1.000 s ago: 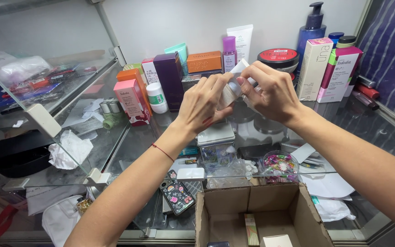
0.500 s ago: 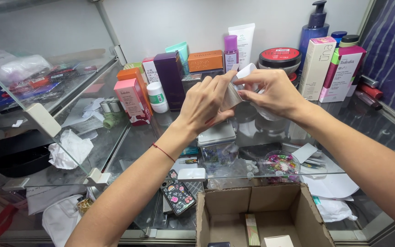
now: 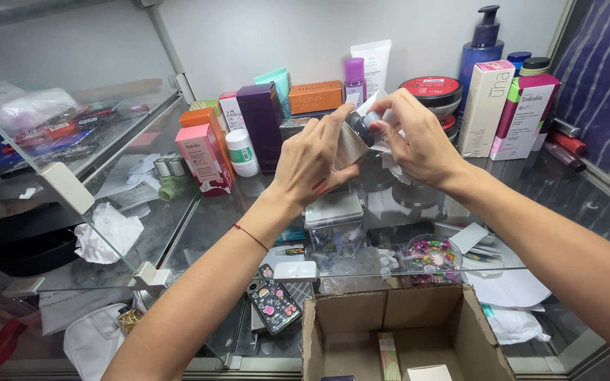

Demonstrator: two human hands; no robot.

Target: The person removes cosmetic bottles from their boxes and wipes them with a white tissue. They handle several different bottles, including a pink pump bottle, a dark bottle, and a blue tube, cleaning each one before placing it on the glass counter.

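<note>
Small silvery bottle [image 3: 353, 143] — gripped by the left hand [image 3: 312, 159], the right hand [image 3: 418, 137] pinching its top along with white paper [image 3: 394, 144] — above the glass shelf's [image 3: 566, 204] back edge.

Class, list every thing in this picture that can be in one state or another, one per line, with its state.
Small silvery container: held up in both hands, above the glass shelf.
Left hand: gripping the container.
Right hand: fingers on its top end, with white paper.
Cardboard box: flaps open.
Blue pump bottle: upright.
Red round tin: lid on.
</note>
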